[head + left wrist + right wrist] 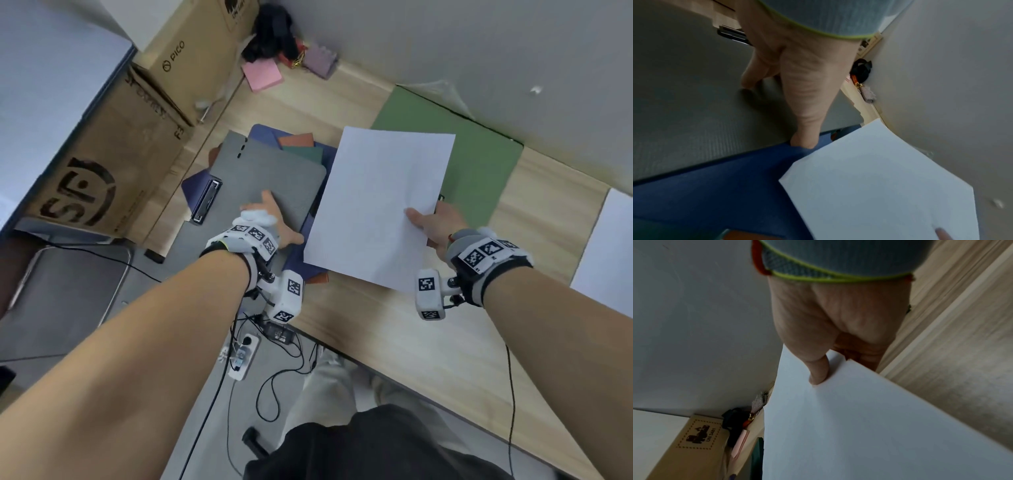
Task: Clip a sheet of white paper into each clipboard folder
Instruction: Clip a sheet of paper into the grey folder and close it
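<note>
A grey clipboard folder (pixel 270 171) (pixel 694 113) lies closed on top of a pile at the table's left end, its black clip (pixel 205 202) (pixel 731 33) at the near left. My left hand (pixel 279 219) (pixel 797 97) rests flat on its cover, with the thumb at the right edge, where a blue folder (pixel 296 263) (pixel 715 194) shows beneath. My right hand (pixel 428 222) (pixel 838 340) pinches one sheet of white paper (pixel 380 205) (pixel 879 186) (pixel 859 426) by its near right edge, thumb on top. The sheet hangs above the table just right of the pile. A green folder (pixel 479 154) lies partly behind it.
More white paper (pixel 609 246) lies at the right edge of the wooden table (pixel 394 325). Cardboard boxes (pixel 120 164) stand close on the left. Pink sticky notes (pixel 262 77) and small clutter sit in the far corner by the wall. Orange and green covers (pixel 298 140) peek out behind the grey folder.
</note>
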Demonstrator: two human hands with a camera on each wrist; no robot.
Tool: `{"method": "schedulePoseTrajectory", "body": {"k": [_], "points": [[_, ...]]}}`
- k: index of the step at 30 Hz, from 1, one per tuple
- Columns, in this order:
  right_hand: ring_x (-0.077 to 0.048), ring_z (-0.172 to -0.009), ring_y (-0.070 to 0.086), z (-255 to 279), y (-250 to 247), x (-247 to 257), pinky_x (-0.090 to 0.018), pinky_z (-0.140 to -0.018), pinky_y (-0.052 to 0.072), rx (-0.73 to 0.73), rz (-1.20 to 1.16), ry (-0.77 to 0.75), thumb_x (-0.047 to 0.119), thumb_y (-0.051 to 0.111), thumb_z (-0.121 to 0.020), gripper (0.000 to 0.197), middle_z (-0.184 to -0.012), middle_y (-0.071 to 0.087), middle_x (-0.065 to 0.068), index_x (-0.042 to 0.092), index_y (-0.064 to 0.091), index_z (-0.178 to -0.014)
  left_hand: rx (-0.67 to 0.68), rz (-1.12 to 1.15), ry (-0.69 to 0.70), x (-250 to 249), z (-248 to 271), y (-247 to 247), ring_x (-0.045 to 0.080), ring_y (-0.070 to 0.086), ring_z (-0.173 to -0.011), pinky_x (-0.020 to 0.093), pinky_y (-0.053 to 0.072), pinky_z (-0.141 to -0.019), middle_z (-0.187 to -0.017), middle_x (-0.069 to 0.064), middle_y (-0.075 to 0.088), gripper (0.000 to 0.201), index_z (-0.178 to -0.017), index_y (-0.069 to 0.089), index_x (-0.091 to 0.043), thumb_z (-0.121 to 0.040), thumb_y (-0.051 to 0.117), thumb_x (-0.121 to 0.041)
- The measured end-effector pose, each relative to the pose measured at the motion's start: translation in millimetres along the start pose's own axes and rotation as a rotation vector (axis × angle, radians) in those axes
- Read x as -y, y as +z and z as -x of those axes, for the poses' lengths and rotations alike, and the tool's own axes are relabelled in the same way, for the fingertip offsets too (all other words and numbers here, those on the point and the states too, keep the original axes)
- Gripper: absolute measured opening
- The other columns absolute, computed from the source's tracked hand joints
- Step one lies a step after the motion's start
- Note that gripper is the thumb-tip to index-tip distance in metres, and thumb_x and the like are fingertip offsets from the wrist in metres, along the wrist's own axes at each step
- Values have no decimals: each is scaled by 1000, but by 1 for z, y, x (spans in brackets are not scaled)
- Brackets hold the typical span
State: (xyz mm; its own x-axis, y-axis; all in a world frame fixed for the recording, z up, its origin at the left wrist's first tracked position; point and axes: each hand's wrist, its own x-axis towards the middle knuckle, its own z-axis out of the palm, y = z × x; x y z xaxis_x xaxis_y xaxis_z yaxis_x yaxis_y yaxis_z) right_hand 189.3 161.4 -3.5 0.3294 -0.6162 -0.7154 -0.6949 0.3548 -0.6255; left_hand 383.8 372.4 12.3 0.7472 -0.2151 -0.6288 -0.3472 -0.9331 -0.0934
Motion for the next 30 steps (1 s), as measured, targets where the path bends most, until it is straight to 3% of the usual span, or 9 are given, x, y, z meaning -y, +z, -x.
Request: {"method": "schedulePoseTrajectory", "body": {"k": [3,8,14,19,22,24,25,27,30], "points": [[-28,-99,63,0,-2,-4,-41,-88,54,-10,-13,9,21,65,-94,32,-110,65,-5,11,60,-124,-52,33,5,-11,5,10,21,37,-70,32,35,-54,-100,15,56,92,-136,31,-15,-68,83,-47],[-30,-102,65,-1,-18,-15,-46,-91,55,-56,-14,29,24,68,-92,34,-114,67,-6,12,61,-124,-202,30,4,-30,10,9,27,60,-101,33,41,-71,-106,13,68,51,-137,35,-14,-92,59,-9],[-31,-105,64,8,-43,-23,-50,-89,55,-138,-5,13,25,70,-89,44,-121,65,-6,12,53,-128,-303,-16,57,-62,34,-20,25,65,-96,34,47,-79,-101,13,70,61,-144,32,-15,-90,56,-2],[-31,-102,65,19,-77,-31,-46,-86,56,-151,15,-26,25,67,-91,40,-119,66,-5,13,58,-128,-310,45,191,-114,79,-47,24,62,-100,27,23,-57,-103,11,69,49,-134,38,-10,-89,53,2],[-30,-96,62,29,-109,-36,-42,-84,53,-212,42,-32,23,63,-94,37,-113,65,-8,8,60,-127,-348,69,285,-145,108,-49,25,58,-84,30,7,-50,-82,15,59,67,-130,40,-5,-75,15,23],[-32,-94,63,33,-136,-45,-39,-83,51,-281,82,-30,23,63,-93,35,-113,66,-12,4,62,-123,-329,44,370,-168,132,-52,18,34,-59,31,4,-50,-63,11,31,87,-123,38,-9,-55,-6,22],[-34,-97,64,35,-152,-51,-40,-85,52,-322,113,-21,24,63,-92,35,-114,67,-15,4,64,-121,-324,43,396,-181,143,-51,15,24,-55,31,5,-50,-62,9,26,73,-123,37,-8,-66,4,24],[-37,-103,64,42,-177,-62,-40,-89,51,-381,194,15,26,62,-91,34,-114,68,-18,4,67,-116,-341,25,421,-204,159,-45,12,19,-53,31,8,-49,-68,10,43,37,-122,38,-7,-91,37,12],[-38,-97,63,54,-217,-75,-38,-81,49,-465,247,42,24,61,-88,28,-107,70,-20,5,71,-106,-344,39,494,-226,180,-39,9,19,-53,29,10,-49,-74,8,52,33,-127,40,-5,-96,41,6]]}}
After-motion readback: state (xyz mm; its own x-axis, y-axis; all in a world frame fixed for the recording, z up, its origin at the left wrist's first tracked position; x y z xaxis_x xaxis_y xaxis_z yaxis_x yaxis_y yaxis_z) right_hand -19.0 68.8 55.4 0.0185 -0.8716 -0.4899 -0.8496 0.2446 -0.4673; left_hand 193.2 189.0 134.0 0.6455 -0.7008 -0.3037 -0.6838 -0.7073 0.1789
